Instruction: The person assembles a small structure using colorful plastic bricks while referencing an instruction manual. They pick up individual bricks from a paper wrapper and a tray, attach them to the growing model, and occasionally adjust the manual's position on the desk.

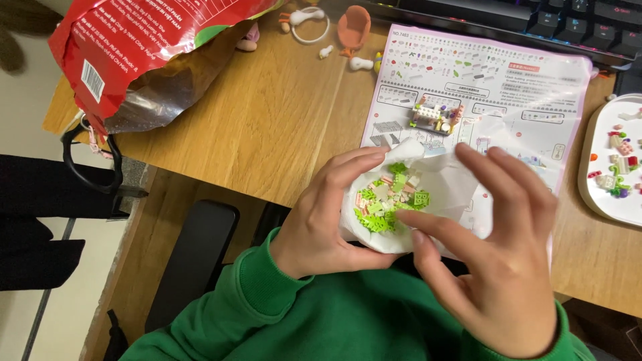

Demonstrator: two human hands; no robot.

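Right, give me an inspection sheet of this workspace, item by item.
Surface: wooden desk, instruction sheet lying flat on it.
Job's things: clear bag of small bricks, mostly green; small brick build on the sheet.
Clutter: red snack bag; white tray of loose pieces; small toy figures at the far edge.
Grippers: left hand cups the bag from below; right hand pinches its rim.
Cables: nothing seen.
Surroundings: keyboard behind; black chair under the desk.
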